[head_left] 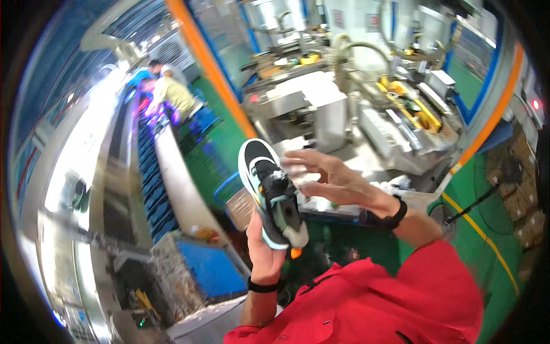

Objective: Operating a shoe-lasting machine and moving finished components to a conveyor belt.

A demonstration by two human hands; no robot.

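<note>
A black sneaker (264,156) with a white sole edge and pale green and grey parts is held up in front of me, toe pointing away. My left hand (266,252) grips it near the heel, the thumb along its left side and the palm beneath. Something dark and shiny, perhaps crumpled, sits at the shoe's opening and tongue. My right hand (335,179) is at the shoe's right side with fingers stretched out and a little blurred. Nothing shows between those fingers; whether the fingertips touch the shoe I cannot tell.
A conveyor (150,178) with dark ribbed sections runs along the left, where a person in a pale yellow top (175,94) bends over it. Ahead stands a machine bench (395,123) with hoses inside an orange frame (209,63). A floor fan (501,178) stands at right.
</note>
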